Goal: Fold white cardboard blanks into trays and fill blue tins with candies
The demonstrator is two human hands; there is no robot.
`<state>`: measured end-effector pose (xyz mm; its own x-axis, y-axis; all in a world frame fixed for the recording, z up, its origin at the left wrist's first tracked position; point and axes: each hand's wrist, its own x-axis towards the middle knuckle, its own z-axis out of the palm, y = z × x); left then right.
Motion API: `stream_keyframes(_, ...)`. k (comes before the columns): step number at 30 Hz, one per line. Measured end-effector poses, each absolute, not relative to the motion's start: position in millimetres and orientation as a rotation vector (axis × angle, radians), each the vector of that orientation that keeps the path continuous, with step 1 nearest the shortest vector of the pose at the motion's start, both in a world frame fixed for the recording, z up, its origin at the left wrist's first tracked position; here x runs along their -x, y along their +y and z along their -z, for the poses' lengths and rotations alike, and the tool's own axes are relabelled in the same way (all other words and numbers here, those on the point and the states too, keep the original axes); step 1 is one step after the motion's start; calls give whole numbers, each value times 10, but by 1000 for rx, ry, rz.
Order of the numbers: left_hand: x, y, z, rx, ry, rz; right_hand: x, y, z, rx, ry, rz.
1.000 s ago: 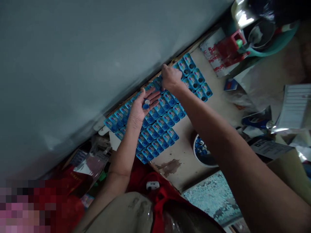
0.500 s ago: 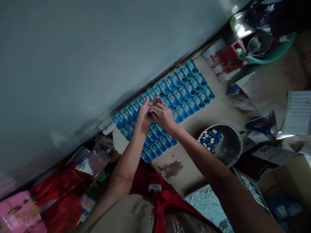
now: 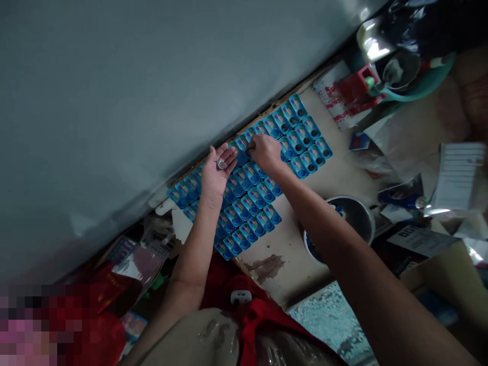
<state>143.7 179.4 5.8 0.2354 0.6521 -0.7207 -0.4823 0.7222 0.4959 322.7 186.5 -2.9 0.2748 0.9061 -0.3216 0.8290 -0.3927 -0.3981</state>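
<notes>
My left hand (image 3: 218, 170) is palm up with its fingers spread. A small round silvery disc (image 3: 221, 164) rests on its fingers. My right hand (image 3: 266, 151) is pinched over the far row, with a small dark piece (image 3: 250, 146) at its fingertips, partly hidden. Below both hands lie blue plastic blister packs (image 3: 244, 209) in slanting rows, each with a printed label and a round well. Dark round pieces (image 3: 319, 154) fill several wells toward the right end. Both hands and forearms cover some of the packs.
A metal bowl (image 3: 360, 223) holding small round pieces stands right of the packs, partly behind my right forearm. The wall (image 3: 152, 91) rises along the far edge of the table (image 3: 295, 244). Cardboard boxes (image 3: 442, 269), a red-marked box (image 3: 335, 96) and a teal basin (image 3: 427, 94) crowd the right.
My hands have come apart. The right one has moved rightward and away to the far row with the dark piece; the left has opened, showing the disc. The view has shifted slightly.
</notes>
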Motion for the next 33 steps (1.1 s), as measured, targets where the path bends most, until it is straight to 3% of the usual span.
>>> stream_keyframes(11,-1499,1812,-138,-279,1114,-783,-3175,2059,-168,2450,-1642,-766)
stream_keyframes(19,-1945,1339,-301,-343,1075,-696,-3063,814,-237,1747,-1119,-1064)
stream_keyframes(27,-2884,726,-483,-387,973,-519,-3739,179,-249,2056,-1120,-852)
stream_keyframes(33,-3382,846,-481,-439,856,-431,-4233,327,-329,2271,-1174,-599)
